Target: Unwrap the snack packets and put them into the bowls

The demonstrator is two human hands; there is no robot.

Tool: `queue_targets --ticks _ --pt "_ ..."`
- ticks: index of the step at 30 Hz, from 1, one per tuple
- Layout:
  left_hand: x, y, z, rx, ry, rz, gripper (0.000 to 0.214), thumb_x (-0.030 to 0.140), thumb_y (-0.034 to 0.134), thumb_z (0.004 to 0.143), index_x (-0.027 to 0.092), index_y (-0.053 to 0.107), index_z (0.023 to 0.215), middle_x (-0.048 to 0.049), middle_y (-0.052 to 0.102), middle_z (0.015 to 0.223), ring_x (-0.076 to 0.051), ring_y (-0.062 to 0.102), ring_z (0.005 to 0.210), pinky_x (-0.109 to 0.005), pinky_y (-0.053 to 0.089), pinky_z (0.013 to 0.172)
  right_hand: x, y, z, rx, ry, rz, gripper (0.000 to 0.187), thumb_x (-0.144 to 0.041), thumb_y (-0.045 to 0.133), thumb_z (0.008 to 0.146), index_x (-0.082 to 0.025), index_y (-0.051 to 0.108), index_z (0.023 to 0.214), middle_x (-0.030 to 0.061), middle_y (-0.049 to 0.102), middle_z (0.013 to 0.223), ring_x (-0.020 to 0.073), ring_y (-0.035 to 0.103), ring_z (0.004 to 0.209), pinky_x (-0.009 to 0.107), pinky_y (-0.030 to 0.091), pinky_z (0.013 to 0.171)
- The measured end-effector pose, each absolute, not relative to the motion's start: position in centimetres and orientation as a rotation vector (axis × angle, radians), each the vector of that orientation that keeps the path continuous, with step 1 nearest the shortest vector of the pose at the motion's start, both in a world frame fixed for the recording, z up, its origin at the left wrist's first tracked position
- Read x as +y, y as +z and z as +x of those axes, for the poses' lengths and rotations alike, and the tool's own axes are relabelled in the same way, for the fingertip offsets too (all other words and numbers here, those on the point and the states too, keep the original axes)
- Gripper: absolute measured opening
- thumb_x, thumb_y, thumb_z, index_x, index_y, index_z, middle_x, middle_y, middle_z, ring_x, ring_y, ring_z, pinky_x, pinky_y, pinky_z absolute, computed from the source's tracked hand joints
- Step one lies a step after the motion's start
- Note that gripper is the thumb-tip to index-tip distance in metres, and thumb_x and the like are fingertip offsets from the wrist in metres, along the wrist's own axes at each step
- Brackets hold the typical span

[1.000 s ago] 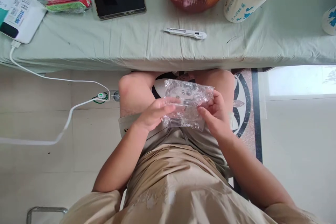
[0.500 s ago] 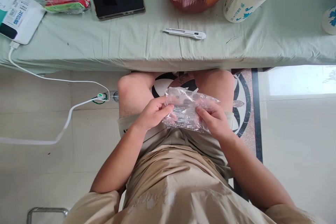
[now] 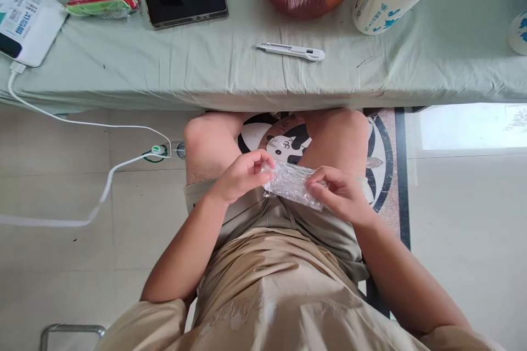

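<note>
A crinkled sheet of clear plastic film, perhaps a bag, is stretched between my hands over my lap. It looks folded into a narrow strip. My left hand pinches its left end between thumb and fingers. At the right end, my right hand grips it the same way, with fingertips curled on the film. On the table above lies a white utility knife, apart from both hands.
The table has a pale green cloth. On it are a black phone, a red bowl of wrapped snacks, a paper cup with clear plastic inside, and colourful wrapped packets. A white cable hangs at the left.
The upper part of the plastic has been folded down, so it is now a narrower strip. Both hands stay at its ends, with fingers more curled. The view has shifted slightly.
</note>
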State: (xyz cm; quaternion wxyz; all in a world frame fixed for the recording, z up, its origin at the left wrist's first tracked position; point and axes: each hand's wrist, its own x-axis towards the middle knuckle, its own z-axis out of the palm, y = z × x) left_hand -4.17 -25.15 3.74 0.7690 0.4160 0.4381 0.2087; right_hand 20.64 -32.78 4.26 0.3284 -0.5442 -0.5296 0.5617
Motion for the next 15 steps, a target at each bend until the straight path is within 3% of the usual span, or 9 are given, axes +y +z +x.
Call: queue_targets --ticks 1,2,4,7,10,12,15 --pt "-25.3 3.9 -4.1 0.976 0.439 0.961 0.031 0.034 0.081 0.072 0.017 0.064 0.091 0.0021 0.058 0.075 -0.010 0.050 0.064 -0.021 0.039 0.058 -32.8 4.2 20.5 -1.428 1.427 -1.515 0.013 -0.034 0.068 0.093 -0.021 0.071 0.095 0.0025 0.071 0.083 0.0131 0.056 0.064 0.028 0.046 0.062" --pt "-25.4 4.0 -4.0 0.990 0.426 1.000 0.031 0.027 0.080 0.070 0.018 0.062 0.094 0.0029 0.058 0.077 -0.010 0.051 0.065 -0.021 0.039 0.058 -32.8 4.2 20.5 -1.448 1.383 -1.583 0.016 -0.028 0.069 0.089 -0.022 0.070 0.105 0.0022 0.072 0.089 0.0116 0.055 0.063 0.027 0.045 0.060" --pt "-25.5 4.3 -4.1 0.996 0.412 1.031 0.032 0.021 0.074 0.072 0.019 0.059 0.100 0.0029 0.060 0.078 -0.010 0.053 0.065 -0.021 0.041 0.058 -33.0 3.9 20.6 -1.418 1.327 -1.637 0.037 -0.021 0.067 0.086 -0.024 0.064 0.123 0.0033 0.073 0.105 0.0108 0.057 0.066 0.026 0.048 0.061" --pt "-25.6 4.8 -4.3 0.958 0.405 1.082 0.033 0.018 0.068 0.075 0.020 0.057 0.106 0.0030 0.063 0.075 -0.011 0.055 0.062 -0.022 0.045 0.058 -33.0 3.8 21.1 -1.247 1.241 -1.602 0.034 -0.025 0.064 0.090 -0.025 0.061 0.124 0.0069 0.071 0.120 0.0161 0.070 0.096 0.030 0.059 0.084" --pt "-25.3 5.5 -4.4 0.853 0.420 1.209 0.034 0.014 0.064 0.077 0.021 0.058 0.109 0.0038 0.061 0.074 -0.010 0.053 0.060 -0.021 0.044 0.055 -32.6 4.8 21.2 -1.182 1.251 -1.518 0.037 -0.038 0.069 0.092 -0.025 0.061 0.125 0.0105 0.069 0.133 0.0223 0.066 0.126 0.036 0.055 0.108" --pt "-25.1 5.8 -4.1 0.796 0.440 1.309 0.035 0.011 0.061 0.077 0.022 0.060 0.111 0.0013 0.065 0.086 -0.009 0.056 0.061 -0.021 0.045 0.055 -32.2 5.7 20.7 -1.304 1.448 -1.457 0.041 -0.043 0.076 0.087 -0.023 0.065 0.121 0.0095 0.073 0.122 0.0235 0.070 0.115 0.035 0.057 0.100" --pt "-24.9 6.1 -3.5 0.981 0.564 1.550 0.039 0.009 0.059 0.078 0.023 0.063 0.115 -0.0042 0.069 0.111 -0.011 0.066 0.074 -0.023 0.052 0.063 -31.8 6.4 19.5 -1.450 1.720 -1.468 0.027 -0.045 0.073 0.088 -0.018 0.067 0.089 0.0028 0.069 0.080 0.0165 0.062 0.074 0.028 0.050 0.069"
